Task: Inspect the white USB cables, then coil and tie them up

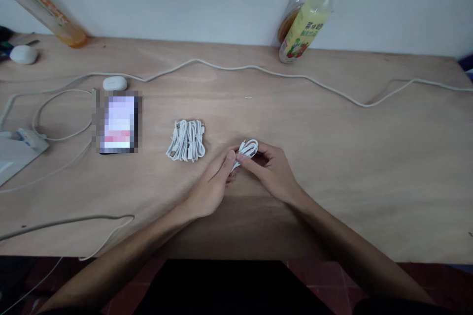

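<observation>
A coiled white charging cable (250, 148) is held between my two hands, just above the wooden table (354, 167). My left hand (218, 177) grips its lower left end, the thumb laid along it. From the other side my right hand (273, 167) pinches the coil with thumb and fingers. Parts of the coil are hidden by my fingers. Left of my hands lie several bundled white cables (185, 141), side by side in a compact group, with metal plugs showing.
A phone (118, 123) with a blurred screen and a white earbud case (115, 83) lie to the left. A long white cord (251, 67) crosses the table. Against the wall stand a yellow-labelled bottle (305, 29) and an orange-tinted bottle (48, 7). Loose cables lie at left.
</observation>
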Demonstrator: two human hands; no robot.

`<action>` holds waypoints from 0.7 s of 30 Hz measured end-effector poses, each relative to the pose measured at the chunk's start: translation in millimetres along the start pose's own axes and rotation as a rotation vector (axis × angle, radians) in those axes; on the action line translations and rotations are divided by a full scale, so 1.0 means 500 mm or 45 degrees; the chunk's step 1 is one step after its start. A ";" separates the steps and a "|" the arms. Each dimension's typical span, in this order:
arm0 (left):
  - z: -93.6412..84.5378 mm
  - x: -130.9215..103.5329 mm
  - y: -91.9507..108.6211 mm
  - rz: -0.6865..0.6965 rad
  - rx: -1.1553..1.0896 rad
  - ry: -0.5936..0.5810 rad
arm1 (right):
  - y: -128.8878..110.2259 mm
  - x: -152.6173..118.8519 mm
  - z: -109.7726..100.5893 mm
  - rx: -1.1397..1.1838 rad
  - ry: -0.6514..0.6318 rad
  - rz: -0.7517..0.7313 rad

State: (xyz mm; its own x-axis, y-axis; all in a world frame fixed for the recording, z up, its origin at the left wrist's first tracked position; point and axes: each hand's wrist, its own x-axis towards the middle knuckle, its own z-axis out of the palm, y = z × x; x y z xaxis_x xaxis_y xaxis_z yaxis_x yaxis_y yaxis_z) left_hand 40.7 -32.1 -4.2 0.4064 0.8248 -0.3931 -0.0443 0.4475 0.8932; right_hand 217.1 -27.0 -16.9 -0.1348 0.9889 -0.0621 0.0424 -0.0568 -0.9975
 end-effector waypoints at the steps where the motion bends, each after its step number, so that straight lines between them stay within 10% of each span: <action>1: 0.000 0.000 0.001 -0.001 -0.021 0.003 | 0.000 0.000 -0.001 0.023 -0.019 0.006; 21: 0.001 0.010 0.004 0.144 -0.059 0.087 | 0.007 0.000 -0.006 0.135 -0.134 0.070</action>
State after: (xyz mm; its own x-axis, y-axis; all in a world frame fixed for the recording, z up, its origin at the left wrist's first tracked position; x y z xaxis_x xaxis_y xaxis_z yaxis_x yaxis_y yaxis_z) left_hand 43.3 -27.2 -4.1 0.3331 0.8918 -0.3062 -0.1290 0.3648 0.9221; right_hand 220.1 -26.6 -20.3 -0.2385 0.9644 -0.1144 -0.0514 -0.1301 -0.9902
